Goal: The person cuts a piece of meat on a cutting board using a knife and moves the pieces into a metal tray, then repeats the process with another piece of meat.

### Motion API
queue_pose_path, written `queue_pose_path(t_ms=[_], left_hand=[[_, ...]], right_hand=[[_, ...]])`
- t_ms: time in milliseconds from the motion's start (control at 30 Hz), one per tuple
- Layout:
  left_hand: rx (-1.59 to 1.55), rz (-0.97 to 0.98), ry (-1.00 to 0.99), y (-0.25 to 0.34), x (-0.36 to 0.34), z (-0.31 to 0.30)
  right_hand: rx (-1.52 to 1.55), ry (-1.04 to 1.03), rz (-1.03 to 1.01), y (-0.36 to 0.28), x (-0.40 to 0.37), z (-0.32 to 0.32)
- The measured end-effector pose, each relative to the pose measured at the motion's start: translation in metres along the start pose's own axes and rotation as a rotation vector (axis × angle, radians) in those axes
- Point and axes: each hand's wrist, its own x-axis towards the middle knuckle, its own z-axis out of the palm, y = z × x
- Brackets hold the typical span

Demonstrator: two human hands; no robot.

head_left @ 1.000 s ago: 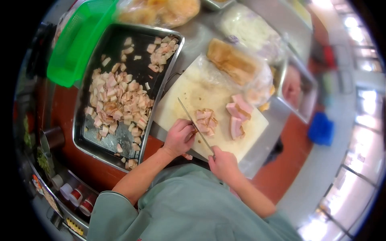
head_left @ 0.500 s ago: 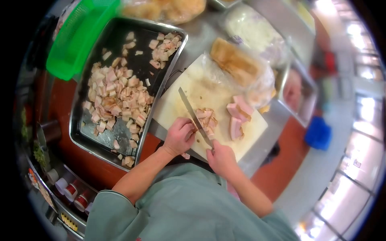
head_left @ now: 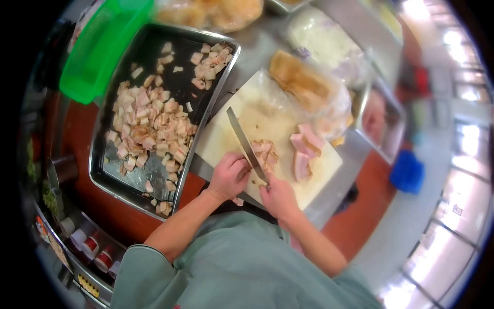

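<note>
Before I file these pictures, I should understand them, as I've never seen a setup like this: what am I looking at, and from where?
There is no machine here: a person works with two bare hands. Every picture comes from one camera worn on the head, looking forward and down, so the forearms reach in from below.

The right hand grips a knife. The left hand has its fingers curled close to the blade; whether they pinch anything is hidden.

On the white cutting board lie cut meat pieces next to the blade, and larger meat slices further right. To the left, a metal tray holds many diced pieces, with a green basket beyond its far left corner.
</note>
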Motion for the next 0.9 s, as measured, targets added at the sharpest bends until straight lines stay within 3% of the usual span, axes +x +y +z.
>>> queue_pose_path(t_ms=[300,533,633,900], left_hand=[[0.007,0.010,0.002,-0.002,-0.004,-0.001],[0.008,-0.005,0.035,-0.004,-0.002,0.003],[-0.002,-0.002,0.039,-0.006,-0.004,0.006],[-0.002,0.001,0.039,-0.007,-0.004,0.007]], right_hand=[[-0.096,-0.089,0.008,-0.001,-0.039,-0.019],[-0.081,-0.048,-0.020,-0.006,-0.009,0.000],[-0.113,-0.123,0.054,0.002,-0.026,-0.008],[-0.053,-0.001,-0.029,0.013,0.010,0.017]])
